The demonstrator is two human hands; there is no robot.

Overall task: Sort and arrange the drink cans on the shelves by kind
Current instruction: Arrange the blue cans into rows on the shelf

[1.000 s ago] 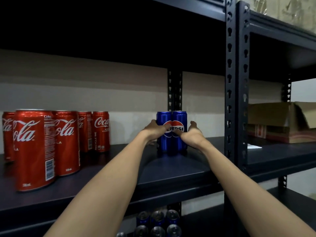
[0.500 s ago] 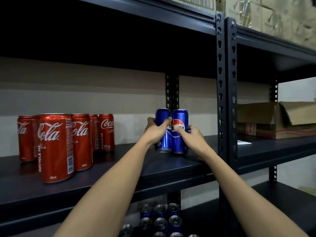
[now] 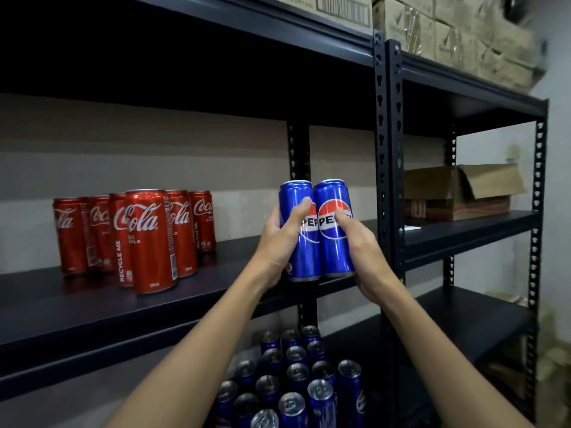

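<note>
Centre of frame: my left hand [image 3: 279, 242] wraps the left Pepsi can [image 3: 298, 251], thumb across its front, fingers curled behind. My right hand [image 3: 363, 251] clamps the right Pepsi can [image 3: 335, 254] the same way. Both cans upright, touching side by side, at the front edge of the middle shelf [image 3: 216, 282]. Left of frame: cluster of red Coca-Cola cans [image 3: 148, 239] standing on that shelf. Bottom centre: blue cans [image 3: 296, 378] grouped on the lower level. Right: open cardboard box [image 3: 460, 193].

The two blue cans [image 3: 316, 230] I hold read "Pepsi"; left of them, red cans [image 3: 148, 239] read "Coca-Cola" and "Recycle Me".
</note>
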